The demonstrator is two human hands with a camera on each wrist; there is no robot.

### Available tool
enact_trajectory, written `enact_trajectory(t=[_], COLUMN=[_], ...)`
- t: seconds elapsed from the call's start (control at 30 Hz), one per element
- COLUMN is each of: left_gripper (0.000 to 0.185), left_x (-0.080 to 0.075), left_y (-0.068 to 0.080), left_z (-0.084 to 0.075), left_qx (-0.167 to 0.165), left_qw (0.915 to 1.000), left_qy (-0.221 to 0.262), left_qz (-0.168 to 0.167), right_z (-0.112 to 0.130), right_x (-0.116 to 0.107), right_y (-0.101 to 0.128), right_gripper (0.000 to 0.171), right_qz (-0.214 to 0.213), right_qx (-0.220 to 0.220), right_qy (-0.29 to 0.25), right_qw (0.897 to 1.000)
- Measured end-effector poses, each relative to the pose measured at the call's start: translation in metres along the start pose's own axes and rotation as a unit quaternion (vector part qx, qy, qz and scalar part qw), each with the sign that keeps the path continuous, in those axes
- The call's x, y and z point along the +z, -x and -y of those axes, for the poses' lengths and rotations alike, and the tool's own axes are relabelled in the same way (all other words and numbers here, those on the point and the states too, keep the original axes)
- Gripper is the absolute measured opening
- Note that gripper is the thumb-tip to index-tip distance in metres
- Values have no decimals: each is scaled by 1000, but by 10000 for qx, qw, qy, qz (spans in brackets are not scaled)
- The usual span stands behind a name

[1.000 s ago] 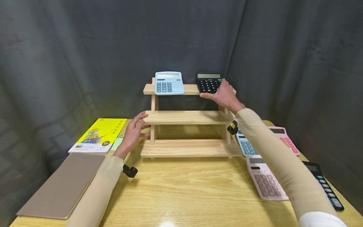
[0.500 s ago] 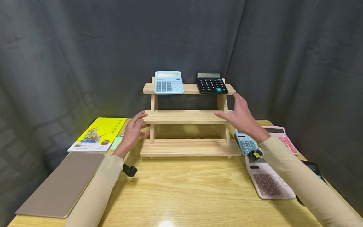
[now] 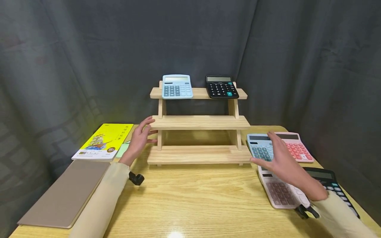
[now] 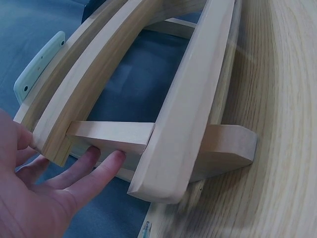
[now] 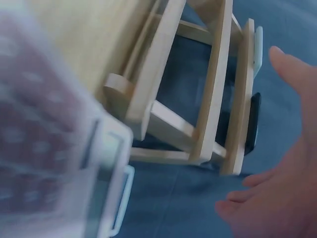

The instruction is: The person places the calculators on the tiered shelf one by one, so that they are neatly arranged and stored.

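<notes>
A three-tier wooden stand [image 3: 199,123] stands on the table. On its top shelf lean a light blue calculator [image 3: 177,87] and a black calculator [image 3: 221,87]. My left hand [image 3: 139,140] is at the stand's left end, its fingers extended; in the left wrist view the fingertips [image 4: 116,157] reach the side support by the shelf end. With fingers spread and nothing held, my right hand [image 3: 284,162] hovers over the calculators at right. It partly covers a second light blue calculator [image 3: 259,145] and a pale pink calculator [image 3: 279,191].
A pink-keyed calculator [image 3: 299,148] and a large black calculator [image 3: 336,188] lie farther right. To the left are a yellow book [image 3: 104,140], a pale green item [image 3: 122,150] beneath its edge, and a brown notebook [image 3: 63,193]. A grey curtain [image 3: 196,39] hangs behind.
My right hand has left the black calculator on the top shelf and moved down and right over the calculators on the table. My left hand has stayed at the stand.
</notes>
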State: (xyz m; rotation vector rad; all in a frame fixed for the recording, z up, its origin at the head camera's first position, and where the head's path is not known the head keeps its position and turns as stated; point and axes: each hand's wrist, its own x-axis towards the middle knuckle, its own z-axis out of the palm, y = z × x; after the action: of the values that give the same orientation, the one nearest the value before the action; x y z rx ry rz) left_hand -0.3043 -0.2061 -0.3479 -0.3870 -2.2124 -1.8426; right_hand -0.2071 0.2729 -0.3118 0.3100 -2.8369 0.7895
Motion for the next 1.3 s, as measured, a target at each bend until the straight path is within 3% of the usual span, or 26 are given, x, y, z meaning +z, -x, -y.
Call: enact_trajectory(t=[0.27, 0.53, 0.67, 0.87, 1.13, 1.3], left_gripper=[42, 43, 45, 45, 44, 43], left_x=[-1, -1, -1, -1, 0, 0], left_y=[0, -2, -1, 0, -1, 0], left_z=[-1, 0, 1, 0, -2, -3], left_qx=[-53, -53, -75, -75, -46, -64], left_qw=[9999, 9999, 9999, 9999, 10000, 10000], left_qy=[120, 105, 58, 56, -4, 10], left_qz=[-6, 11, 54, 49, 2, -10], right_z=[-28, -52, -58, -66, -78, -77], right_x=[7, 16, 20, 22, 31, 36], right_y=[43, 64, 69, 70, 71, 74], right_gripper=[131, 127, 122, 129, 133, 132], right_qz=[323, 619, 791, 967, 887, 1034], right_qx=[192, 286, 499, 803, 609, 609], right_qy=[122, 600, 789, 865, 1247, 995], right_qw=[9992, 9959, 9925, 9883, 9863, 9878])
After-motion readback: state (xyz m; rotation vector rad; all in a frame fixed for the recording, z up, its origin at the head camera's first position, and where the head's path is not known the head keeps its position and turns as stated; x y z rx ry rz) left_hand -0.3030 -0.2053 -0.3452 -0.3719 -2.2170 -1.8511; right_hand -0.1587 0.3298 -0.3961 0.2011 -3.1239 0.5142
